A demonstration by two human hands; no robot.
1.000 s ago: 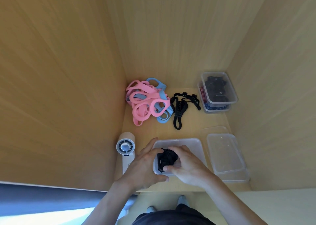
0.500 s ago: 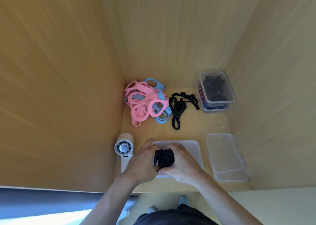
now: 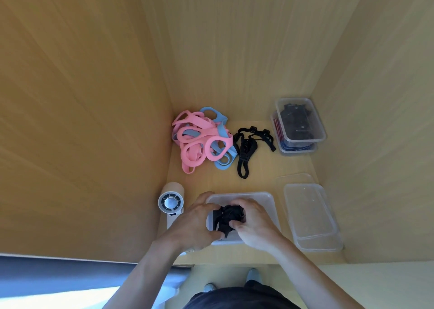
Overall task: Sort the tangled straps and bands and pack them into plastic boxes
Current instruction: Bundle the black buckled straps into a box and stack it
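1. Left hand (image 3: 195,224) and right hand (image 3: 256,226) at the near edge of the worktop (image 3: 265,172), fingers of both curled round one crumpled black strap bundle (image 3: 229,217). Both hands are gripping it, thumbs on the near side.
2. The bundle is soft, matte and wadded into a rough ball. It sits over the left half of a clear plastic box (image 3: 260,203); cannot tell whether it touches the bottom.
3. That box is rectangular with rounded corners and frosted, see-through walls. It lies along the near edge, about mid-width.
4. White handheld fan (image 3: 171,201), smooth plastic, with a round grille and a cylindrical body, at the near-left edge, just beside the left hand.
5. Near-right corner: empty clear boxes (image 3: 312,217), nested or stacked, glossy and rectangular. A flat clear piece (image 3: 296,178) pokes out from under their far end.
6. Mid worktop: loose black strap (image 3: 246,149), thin webbing with small buckles, looped and tangled, lying flat.
7. Touching its left side: a heap of pink bands (image 3: 195,139) mixed with blue bands (image 3: 222,130), wide, smooth, rubbery loops piled into the far-left corner.
8. Far-right corner: two stacked clear boxes. The top box (image 3: 300,123) holds black straps, and the lower box (image 3: 298,147) shows red and blue contents.
9. Plain light wood-grain panels (image 3: 234,50) wall in the worktop on three sides.
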